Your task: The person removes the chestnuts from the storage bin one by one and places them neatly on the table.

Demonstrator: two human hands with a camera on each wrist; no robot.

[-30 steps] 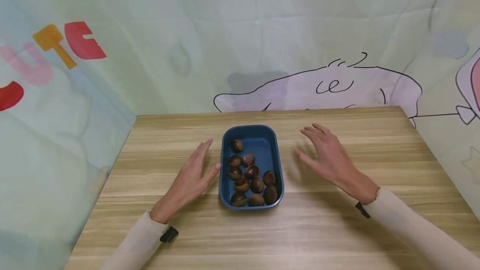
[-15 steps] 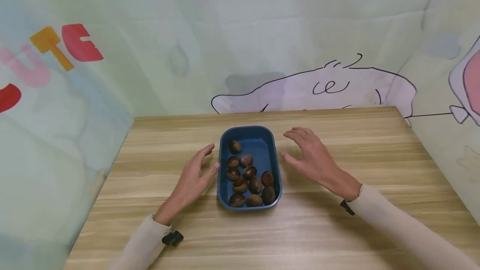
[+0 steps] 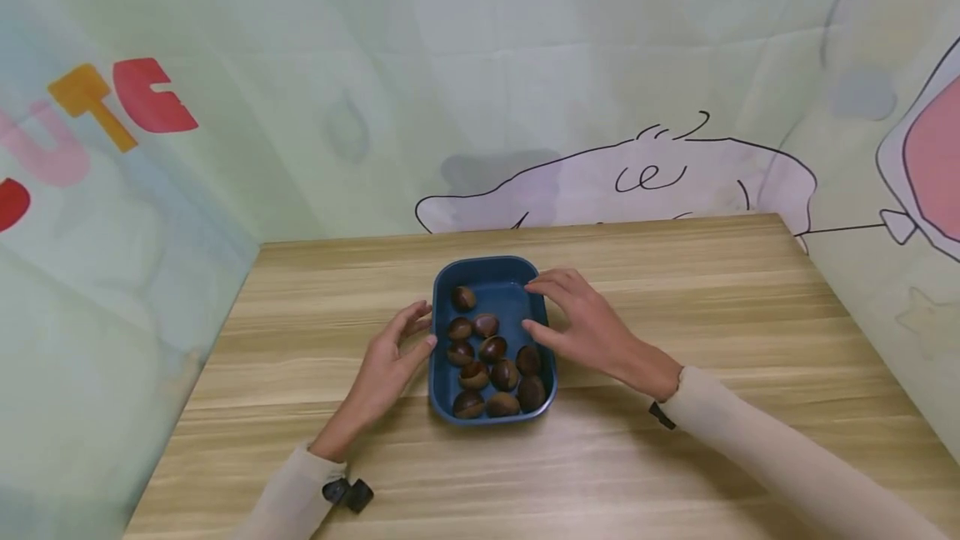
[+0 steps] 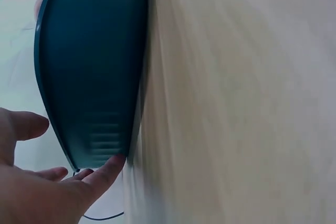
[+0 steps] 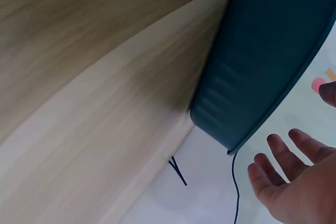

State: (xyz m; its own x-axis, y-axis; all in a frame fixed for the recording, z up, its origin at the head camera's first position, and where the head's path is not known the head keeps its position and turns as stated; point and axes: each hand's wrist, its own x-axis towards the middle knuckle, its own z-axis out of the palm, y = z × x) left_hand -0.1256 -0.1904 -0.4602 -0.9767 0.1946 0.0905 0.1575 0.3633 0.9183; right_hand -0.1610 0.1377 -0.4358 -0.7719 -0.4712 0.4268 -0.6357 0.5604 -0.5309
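Observation:
A blue rectangular box [image 3: 491,273] without a lid stands on the wooden table. Several brown chestnuts [image 3: 492,348] lie in it, mostly toward its near end and left side. My left hand [image 3: 384,369] is at the box's left wall with fingers extended; in the left wrist view a fingertip [image 4: 116,162] meets the wall's low corner, though contact is hard to confirm. My right hand [image 3: 588,325] hovers at the right rim, its fingertips reaching over the inside. The right wrist view shows its fingers [image 5: 286,156] relaxed, apart from the box wall [image 5: 262,51], holding nothing.
The wooden tabletop [image 3: 315,290] extends around the box on all sides. Behind its far edge hangs a printed cloth backdrop [image 3: 480,107] with a cartoon animal and letters. Each beige sleeve [image 3: 765,440] has a small black device [image 3: 348,493] near the wrist.
My right hand has moved left, from well beside the box to over its right rim. The left hand has come slightly closer to the left wall. The chestnuts stay put in the box.

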